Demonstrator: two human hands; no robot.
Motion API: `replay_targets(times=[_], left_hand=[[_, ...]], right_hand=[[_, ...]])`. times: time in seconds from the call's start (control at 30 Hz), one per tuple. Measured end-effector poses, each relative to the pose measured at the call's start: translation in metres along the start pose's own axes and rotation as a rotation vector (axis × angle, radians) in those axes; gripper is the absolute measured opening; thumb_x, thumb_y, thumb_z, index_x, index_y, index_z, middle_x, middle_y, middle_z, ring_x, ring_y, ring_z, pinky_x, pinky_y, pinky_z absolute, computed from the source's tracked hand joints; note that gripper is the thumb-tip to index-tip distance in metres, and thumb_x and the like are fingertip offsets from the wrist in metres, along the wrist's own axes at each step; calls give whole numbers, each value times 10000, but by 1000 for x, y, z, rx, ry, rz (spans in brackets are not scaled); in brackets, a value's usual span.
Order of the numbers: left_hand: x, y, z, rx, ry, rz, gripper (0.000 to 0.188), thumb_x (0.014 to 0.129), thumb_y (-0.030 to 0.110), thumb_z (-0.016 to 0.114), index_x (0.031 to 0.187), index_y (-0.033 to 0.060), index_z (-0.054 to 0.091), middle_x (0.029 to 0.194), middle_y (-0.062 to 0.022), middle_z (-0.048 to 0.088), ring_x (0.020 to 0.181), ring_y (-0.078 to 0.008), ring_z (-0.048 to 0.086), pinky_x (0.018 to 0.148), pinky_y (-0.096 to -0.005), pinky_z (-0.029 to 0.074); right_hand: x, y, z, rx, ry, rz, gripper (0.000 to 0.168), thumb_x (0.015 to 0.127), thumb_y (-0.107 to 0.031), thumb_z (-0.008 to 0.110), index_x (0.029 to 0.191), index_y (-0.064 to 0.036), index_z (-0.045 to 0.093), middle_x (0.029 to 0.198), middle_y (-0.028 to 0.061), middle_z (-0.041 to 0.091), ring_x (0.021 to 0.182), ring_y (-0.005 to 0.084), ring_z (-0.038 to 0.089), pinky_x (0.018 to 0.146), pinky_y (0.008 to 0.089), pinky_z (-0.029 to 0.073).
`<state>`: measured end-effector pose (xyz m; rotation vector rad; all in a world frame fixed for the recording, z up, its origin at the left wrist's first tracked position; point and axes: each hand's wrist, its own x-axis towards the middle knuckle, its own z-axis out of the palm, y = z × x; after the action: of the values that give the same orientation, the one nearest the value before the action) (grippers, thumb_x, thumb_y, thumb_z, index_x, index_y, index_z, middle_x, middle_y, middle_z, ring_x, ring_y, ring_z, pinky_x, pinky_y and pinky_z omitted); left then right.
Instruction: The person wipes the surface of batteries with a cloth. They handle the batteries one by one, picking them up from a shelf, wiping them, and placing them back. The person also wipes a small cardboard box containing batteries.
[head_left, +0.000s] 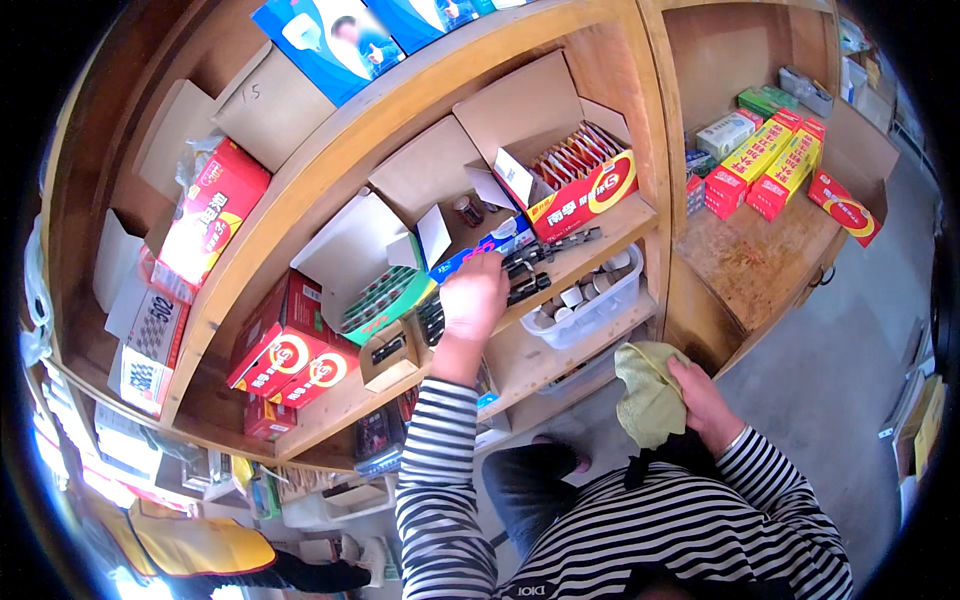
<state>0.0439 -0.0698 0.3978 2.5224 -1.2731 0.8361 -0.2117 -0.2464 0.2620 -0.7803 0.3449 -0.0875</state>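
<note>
In front of me, a wooden shelf (637, 217) holds opened cartons. My left hand (474, 294) reaches onto it, at the front of a blue open carton (480, 251) with a few batteries inside. Its fingertips touch the carton's edge or sit just before it; whether they grip it is hidden. Black packaged strips (517, 262) lie right beside this hand along the shelf's front. Lower at the right, my right hand (701, 397) holds a crumpled yellow-green cloth (651, 397) before my body. A green carton of batteries (382, 292) stands left of the blue one.
A red carton of packets (581, 187) stands right of the blue carton. Red boxes (300, 360) sit at the shelf's left. Below is a clear plastic bin (592, 315) of small pieces. Yellow-and-red boxes (784, 169) lie in the right bay. A person in a yellow vest (199, 544) is lower left.
</note>
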Motion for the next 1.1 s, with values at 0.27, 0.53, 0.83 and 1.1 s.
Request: replay_targets(times=[0.27,0.53,0.83,1.1], left_hand=[[-31,43,-49,-761,-346,-111,231,743,106,679,944,8,624,776,-93,620,725,-160,586,665,-281,466],[-49,54,-63,-978,-479,-56,252,738,37,669,977,-5,604,878,-83,628,746,-178,581,687,-295,473],[-117,85,-11,-1817,-4,-812,192,814,7,631,1001,52,621,910,-33,654,790,-119,626,673,-247,540],[-131,77,-21,-1857,124,-823,169,866,108,610,1021,40,616,902,-23,647,779,-94,596,694,-228,493]], right_hand=[[17,-56,36,-27,-139,-273,452,980,-332,347,1282,-5,430,1175,109,554,1034,201,565,908,336,444],[34,-36,93,-468,-216,-311,295,841,-14,565,1136,-18,577,1049,63,591,913,134,575,831,268,462],[31,-4,112,-44,-91,-306,362,799,31,570,1157,-20,549,1062,59,581,957,132,566,850,272,459],[22,-14,89,-863,-105,-635,381,796,33,586,1171,-15,538,1126,67,577,1030,139,538,906,278,421]])
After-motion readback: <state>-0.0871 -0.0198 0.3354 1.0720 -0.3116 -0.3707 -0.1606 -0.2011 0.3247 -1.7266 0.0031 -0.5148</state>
